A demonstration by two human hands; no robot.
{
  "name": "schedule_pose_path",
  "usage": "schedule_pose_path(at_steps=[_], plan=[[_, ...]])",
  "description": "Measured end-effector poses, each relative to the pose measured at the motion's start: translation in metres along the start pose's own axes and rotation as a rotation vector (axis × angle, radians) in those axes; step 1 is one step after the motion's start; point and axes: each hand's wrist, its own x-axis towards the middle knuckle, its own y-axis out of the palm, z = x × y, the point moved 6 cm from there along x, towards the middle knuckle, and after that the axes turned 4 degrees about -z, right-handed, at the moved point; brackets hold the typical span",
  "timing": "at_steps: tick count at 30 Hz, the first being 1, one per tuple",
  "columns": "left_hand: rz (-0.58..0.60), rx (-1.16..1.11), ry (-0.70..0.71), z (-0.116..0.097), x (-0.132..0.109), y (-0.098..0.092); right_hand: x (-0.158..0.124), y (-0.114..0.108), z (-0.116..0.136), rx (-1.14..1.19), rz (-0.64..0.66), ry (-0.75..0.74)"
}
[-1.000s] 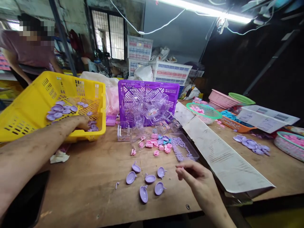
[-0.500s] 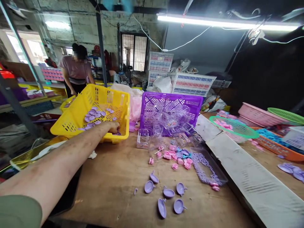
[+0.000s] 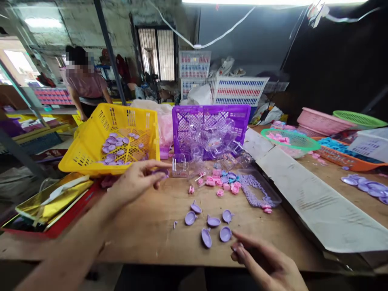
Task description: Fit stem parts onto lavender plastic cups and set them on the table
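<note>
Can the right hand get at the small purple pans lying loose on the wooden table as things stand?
Probably yes: the right hand lies just beside the purple pans, fingers pointing at them, and nothing stands between.

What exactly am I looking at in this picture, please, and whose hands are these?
There is no machine here: a person wears a camera on the head, so you look forward and down at their own two bare hands. The left hand hovers over the wooden table with a small purple disc pinched in its fingertips, just in front of a yellow crate that holds more such discs. The right hand, at the bottom edge, seems empty and lies beside a group of purple spoon-like pieces. Further back stands a purple crate of clear plastic boxes, with small pink parts in front. Another person works in the background.
</note>
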Motion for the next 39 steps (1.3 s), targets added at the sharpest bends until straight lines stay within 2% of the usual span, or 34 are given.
schedule_pose_path(at_steps=[2,4,6,9,11,13,17,21,28,35,39], plan=[[0.028,-0.283,-0.010,-0.016,-0.060,0.032,-0.005,0.014,0.013,0.119,-0.045,0.017],[0.045,-0.445,-0.096,-0.026,-0.106,0.058,-0.012,0.029,0.028,0.226,-0.078,-0.013],[0.055,-0.544,-0.178,-0.031,-0.134,0.075,-0.019,0.042,0.045,0.284,-0.097,-0.078],[0.108,-0.758,-0.229,-0.040,-0.155,0.087,-0.029,0.054,0.064,0.342,-0.110,-0.161],[0.160,-0.886,-0.251,-0.046,-0.163,0.089,-0.034,0.059,0.073,0.382,-0.089,-0.193],[0.156,-0.915,-0.261,-0.051,-0.170,0.087,-0.040,0.062,0.078,0.418,-0.062,-0.203],[0.039,-0.796,-0.242,-0.058,-0.181,0.082,-0.051,0.062,0.083,0.411,-0.019,-0.203],[-0.078,-0.631,-0.146,-0.065,-0.189,0.082,-0.059,0.056,0.084,0.383,-0.054,-0.220],[-0.152,-0.458,-0.091,-0.069,-0.193,0.084,-0.069,0.052,0.085,0.221,-0.021,-0.273],[-0.098,-0.537,-0.213,-0.064,-0.192,0.093,-0.075,0.049,0.083,0.102,0.049,-0.387],[-0.078,-0.617,-0.263,-0.062,-0.190,0.095,-0.076,0.048,0.089,-0.104,0.077,-0.462]])
